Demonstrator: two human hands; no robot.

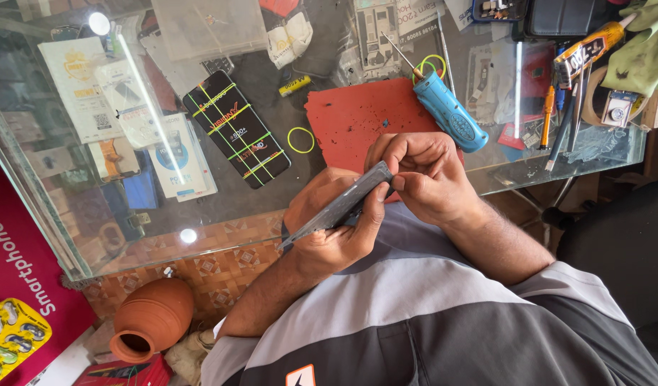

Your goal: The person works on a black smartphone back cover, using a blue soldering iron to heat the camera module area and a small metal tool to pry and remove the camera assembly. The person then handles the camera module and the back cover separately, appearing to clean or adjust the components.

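My left hand [327, 227] grips a thin grey phone [341, 205] edge-on, close to my chest, tilted up to the right. My right hand [423, 174] pinches the phone's upper end with its fingertips curled over the edge. Both hands hover over the near edge of the glass counter [200, 214]. Just beyond them lies a red work mat [354, 114] with tiny specks on it. A blue screwdriver [447, 109] rests on the mat's right side, apart from my hands.
A black phone [236, 129] bound with yellow-green rubber bands lies left of the mat, a loose band [300, 139] beside it. Pens, a glue tube [582, 51] and small tools crowd the right. A clay pot [152, 317] stands on the floor at lower left.
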